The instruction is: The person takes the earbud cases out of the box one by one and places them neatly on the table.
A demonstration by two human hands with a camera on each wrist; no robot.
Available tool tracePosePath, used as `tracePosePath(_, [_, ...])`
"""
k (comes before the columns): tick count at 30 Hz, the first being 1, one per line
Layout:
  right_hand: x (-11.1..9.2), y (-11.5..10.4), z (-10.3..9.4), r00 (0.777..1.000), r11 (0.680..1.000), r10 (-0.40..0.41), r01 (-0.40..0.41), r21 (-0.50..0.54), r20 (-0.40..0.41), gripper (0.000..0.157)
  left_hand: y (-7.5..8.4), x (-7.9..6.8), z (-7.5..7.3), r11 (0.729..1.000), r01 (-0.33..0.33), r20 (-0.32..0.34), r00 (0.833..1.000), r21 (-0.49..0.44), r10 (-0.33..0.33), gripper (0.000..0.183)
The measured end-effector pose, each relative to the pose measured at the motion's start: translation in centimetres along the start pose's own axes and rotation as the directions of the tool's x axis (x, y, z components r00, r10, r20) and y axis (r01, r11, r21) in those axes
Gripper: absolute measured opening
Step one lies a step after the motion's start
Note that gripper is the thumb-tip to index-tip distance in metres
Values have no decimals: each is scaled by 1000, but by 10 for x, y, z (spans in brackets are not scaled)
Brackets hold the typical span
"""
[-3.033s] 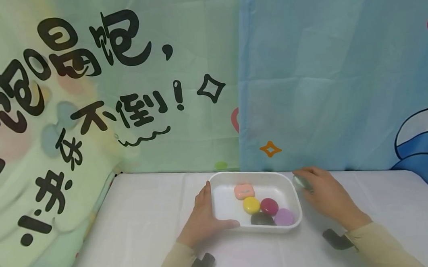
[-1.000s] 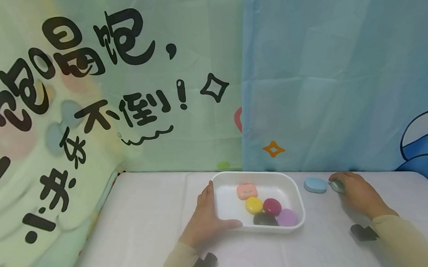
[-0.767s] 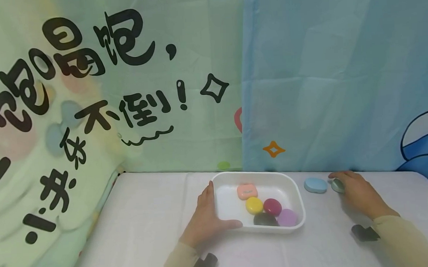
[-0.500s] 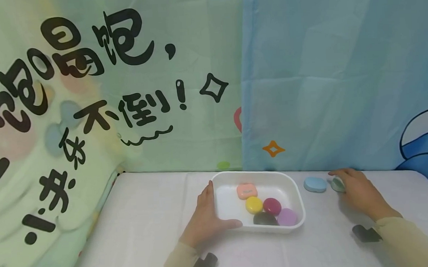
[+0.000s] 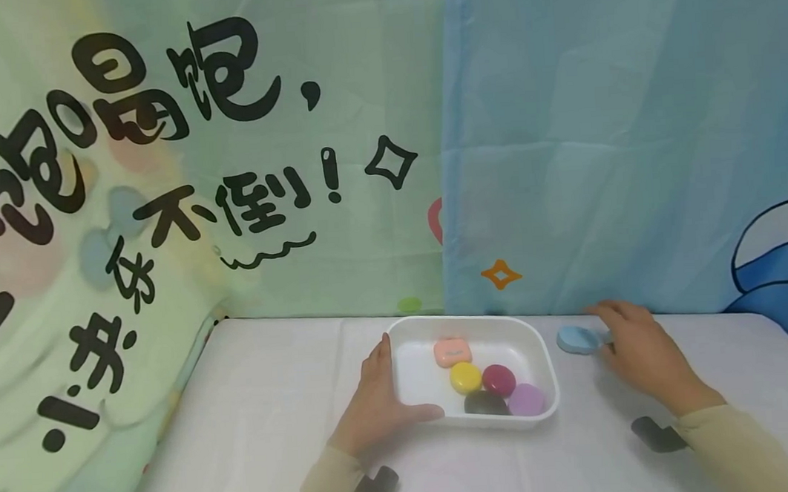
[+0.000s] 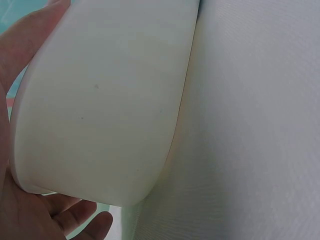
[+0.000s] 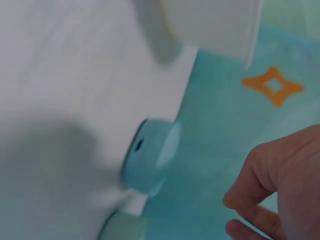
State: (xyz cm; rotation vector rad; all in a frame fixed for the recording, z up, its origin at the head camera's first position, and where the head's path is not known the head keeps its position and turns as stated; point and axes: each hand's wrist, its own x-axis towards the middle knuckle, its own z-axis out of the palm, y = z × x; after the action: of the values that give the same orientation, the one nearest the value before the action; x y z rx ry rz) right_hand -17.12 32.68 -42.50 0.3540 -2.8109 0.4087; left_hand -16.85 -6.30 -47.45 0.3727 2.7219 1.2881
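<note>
My left hand (image 5: 384,402) grips the left front corner of a white tray (image 5: 401,326), thumb along its front edge and fingers against its left side. The left wrist view shows the tray's smooth outer wall (image 6: 107,100) against the palm. My right hand (image 5: 647,351) hovers just right of a light blue oval piece (image 5: 576,340), and nothing shows between its thumb and fingers. In the right wrist view the blue piece (image 7: 151,156) has a small dark slot on its side. Beside it lies a pale green rounded piece (image 7: 122,229), largely hidden by the hand in the head view.
Inside the tray sit a pink rounded block (image 5: 451,352), a yellow disc (image 5: 465,378), a dark red disc (image 5: 498,381), a lilac disc (image 5: 526,400) and a dark grey piece (image 5: 485,403). A printed curtain (image 5: 596,153) hangs behind the white-covered table (image 5: 262,401).
Three seconds ago my right hand was by the tray's right rim. It moved right, held the green piece beside the blue one, then let go, rising slightly left. My left hand stayed on the tray.
</note>
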Motion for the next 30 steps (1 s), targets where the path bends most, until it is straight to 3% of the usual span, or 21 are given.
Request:
tracePosePath(10, [1, -35, -10, 999, 999, -38, 38, 37, -18, 44, 2, -1, -2, 1000, 4, 0, 1000, -6, -4, 135])
tracePosePath(19, [-2, -58, -11, 998, 996, -64, 63, 62, 14, 42, 2, -1, -1, 1000, 6, 10, 1000, 5, -6, 135])
tracePosePath(24, [-3, -73, -8, 995, 997, -59, 55, 53, 74, 41, 2, -1, -2, 1000, -5, 6, 1000, 9, 5, 135])
tracePosePath(30, [-5, -83, -3, 989, 993, -113, 107, 56, 98, 42, 0, -1, -1, 1000, -2, 6, 1000, 11, 2, 135])
